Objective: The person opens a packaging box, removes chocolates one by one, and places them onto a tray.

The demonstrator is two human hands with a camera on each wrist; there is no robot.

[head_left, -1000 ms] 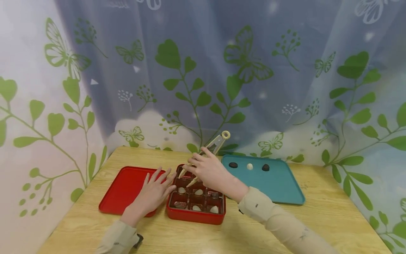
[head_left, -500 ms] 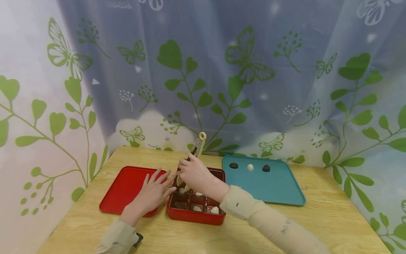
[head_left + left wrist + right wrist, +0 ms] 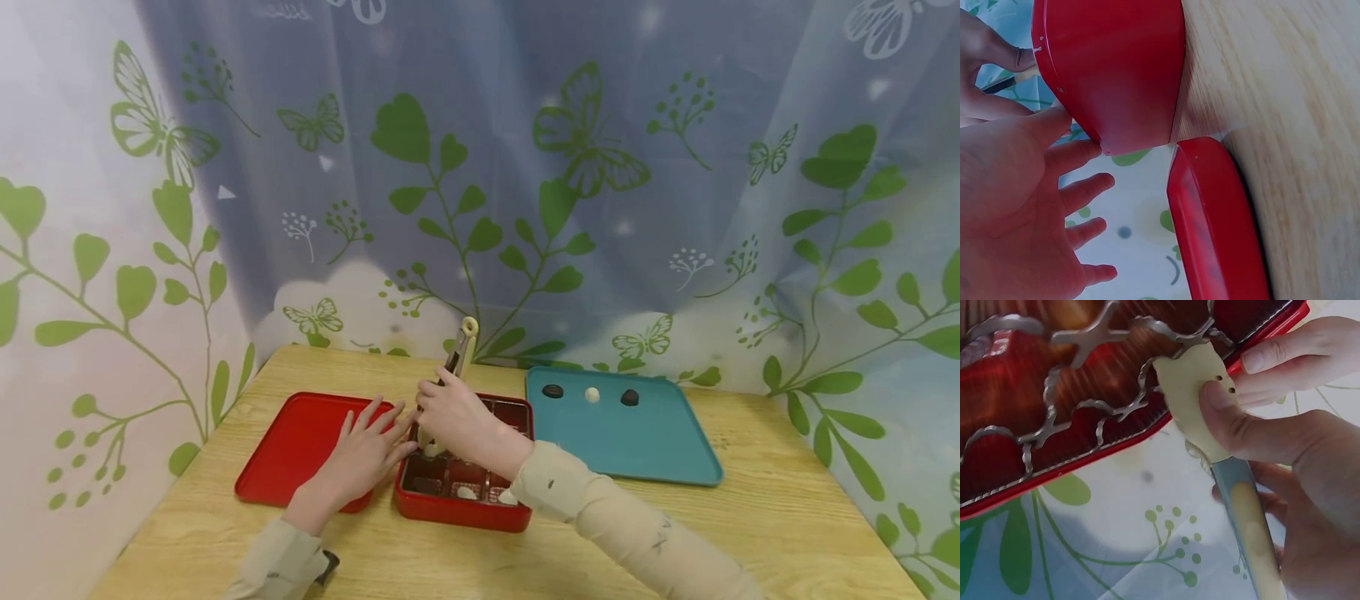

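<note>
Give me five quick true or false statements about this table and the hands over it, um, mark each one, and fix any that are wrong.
1. The right hand holds the tongs. True.
2. The teal tray lies to the right of the red box. True.
3. Five pieces sit on the teal tray. False: there are three, two dark pieces and a white piece.
4. The red box has compartments inside. True.
5. Both hands grip the tongs. False: the left hand has its fingers outstretched by the box.
</note>
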